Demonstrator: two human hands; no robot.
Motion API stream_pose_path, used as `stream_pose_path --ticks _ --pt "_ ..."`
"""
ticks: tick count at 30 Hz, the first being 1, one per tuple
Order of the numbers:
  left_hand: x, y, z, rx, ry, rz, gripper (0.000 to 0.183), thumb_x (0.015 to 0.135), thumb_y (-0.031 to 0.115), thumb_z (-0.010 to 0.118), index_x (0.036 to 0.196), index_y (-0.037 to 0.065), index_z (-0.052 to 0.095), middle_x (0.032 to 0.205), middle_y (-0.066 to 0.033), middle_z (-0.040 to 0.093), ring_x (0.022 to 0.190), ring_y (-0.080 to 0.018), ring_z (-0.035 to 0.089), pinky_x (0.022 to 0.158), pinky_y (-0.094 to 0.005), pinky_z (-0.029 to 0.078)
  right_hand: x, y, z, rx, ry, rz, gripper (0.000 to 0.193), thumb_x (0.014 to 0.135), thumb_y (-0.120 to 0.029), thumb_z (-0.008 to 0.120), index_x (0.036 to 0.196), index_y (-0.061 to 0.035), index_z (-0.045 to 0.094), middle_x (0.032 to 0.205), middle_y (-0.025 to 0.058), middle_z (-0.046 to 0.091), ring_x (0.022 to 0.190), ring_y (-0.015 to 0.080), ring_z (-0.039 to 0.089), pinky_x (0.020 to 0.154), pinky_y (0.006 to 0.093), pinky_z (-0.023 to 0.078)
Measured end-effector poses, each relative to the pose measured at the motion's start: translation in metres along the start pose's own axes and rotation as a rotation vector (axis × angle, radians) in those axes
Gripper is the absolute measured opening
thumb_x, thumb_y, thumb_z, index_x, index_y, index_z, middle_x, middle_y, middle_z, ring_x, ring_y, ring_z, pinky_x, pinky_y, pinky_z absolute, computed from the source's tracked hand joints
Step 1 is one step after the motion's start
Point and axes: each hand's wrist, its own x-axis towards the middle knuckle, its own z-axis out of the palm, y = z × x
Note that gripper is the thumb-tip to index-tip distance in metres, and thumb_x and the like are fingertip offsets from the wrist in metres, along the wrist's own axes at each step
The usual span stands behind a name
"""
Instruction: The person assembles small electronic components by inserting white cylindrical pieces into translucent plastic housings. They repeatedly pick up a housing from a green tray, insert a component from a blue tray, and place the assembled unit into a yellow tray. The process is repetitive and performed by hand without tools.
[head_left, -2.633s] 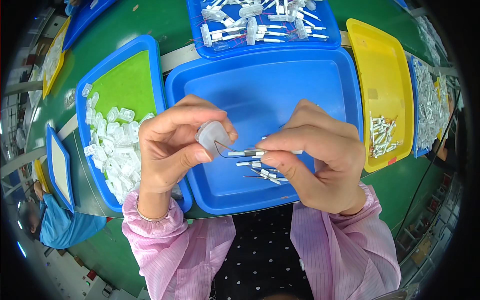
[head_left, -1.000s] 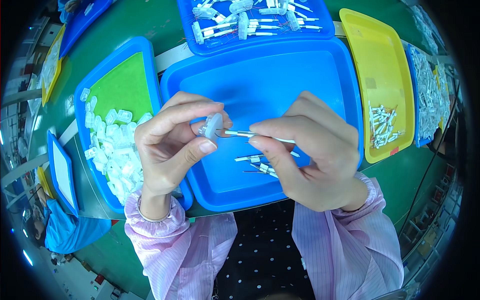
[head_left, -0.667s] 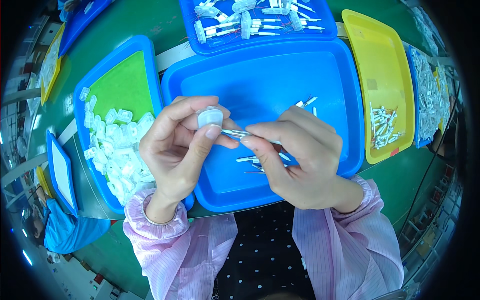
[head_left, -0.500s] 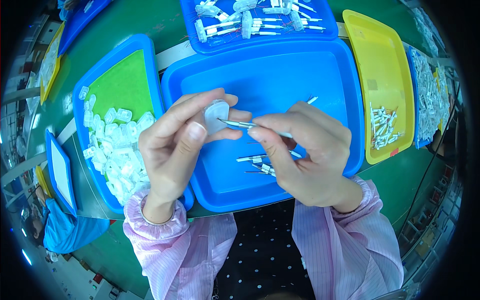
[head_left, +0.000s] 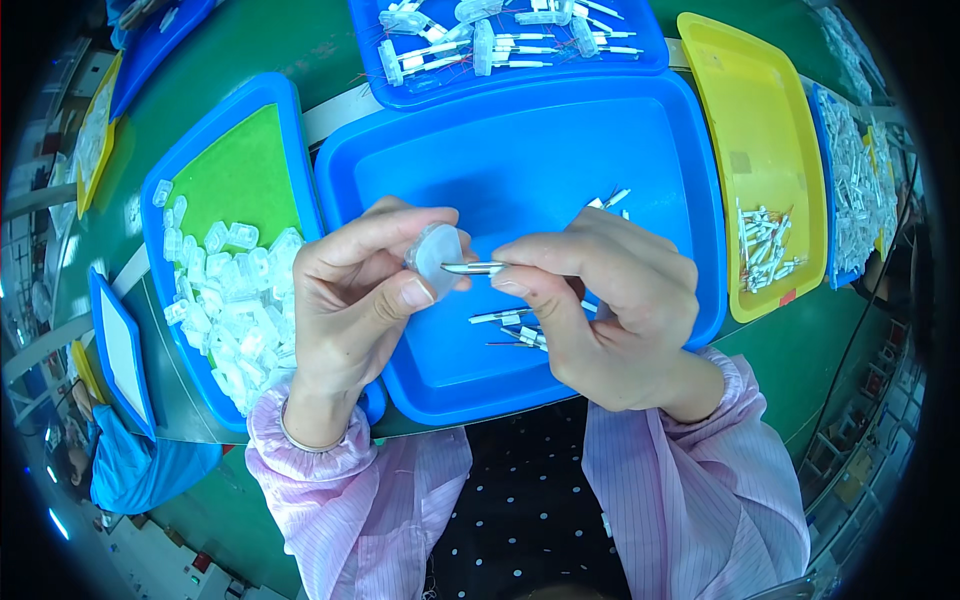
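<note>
At the left, a blue tray with a green bottom carried a heap of clear plastic pieces, looking the same as seconds before. Beside it, the left hand had a rounded cap clamped between thumb and fingers, above the left part of a big blue tray. Half a second earlier the other fingers spread out past the cap; by now the thumb lay at its lower edge and less of those fingers showed, which suggested a closer hold. The cap's pale flat face was turned to the right. There the tip of a thin stick met it, or very nearly; whether it had gone in could not be told. Earlier a bent wire had shown between the two; now no loop could be made out, so the parts had probably been brought snug. Below lay several loose sticks in the big tray. The right hand pinched the stick between thumb and forefinger; its other fingers were mostly hidden. Farther right, a yellow tray held more white sticks, much as before.
</note>
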Motion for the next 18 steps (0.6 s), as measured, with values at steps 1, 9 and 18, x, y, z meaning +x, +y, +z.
stream_pose_path --ticks 1,9,18 --pt "0.000 -0.001 -0.001 -0.006 -0.021 -0.002 0.035 0.074 0.000 0.065 0.106 -0.007 0.054 0.092 -0.0136 0.057 0.087 -0.0232 0.060 0.073 -0.0330 0.053 -0.001 0.002 0.003 0.005 -0.002 0.000 0.008 0.067 0.001 0.067 0.073 -0.0032 0.065 0.057 0.0050 0.058 0.043 0.0110 0.046 0.040 0.0232 0.031" --pt "0.001 -0.007 -0.012 0.003 -0.142 0.029 0.031 0.068 -0.008 0.068 0.096 -0.006 0.057 0.090 -0.0120 0.055 0.084 -0.0189 0.057 0.077 -0.0347 0.051 -0.001 0.008 0.003 0.018 -0.089 -0.031 0.006 0.066 -0.001 0.066 0.070 -0.0050 0.063 0.057 0.0035 0.059 0.042 0.0136 0.046 0.040 0.0257 0.033" --pt "-0.007 -0.018 0.006 0.131 0.021 0.128 0.029 0.068 -0.002 0.071 0.094 -0.002 0.058 0.080 -0.0070 0.050 0.074 -0.0175 0.052 0.086 -0.0498 0.045 -0.011 0.013 0.010 -0.109 0.056 -0.291 0.014 0.063 0.000 0.063 0.076 -0.0014 0.059 0.053 0.0057 0.049 0.043 0.0185 0.047 0.039 0.0291 0.033"
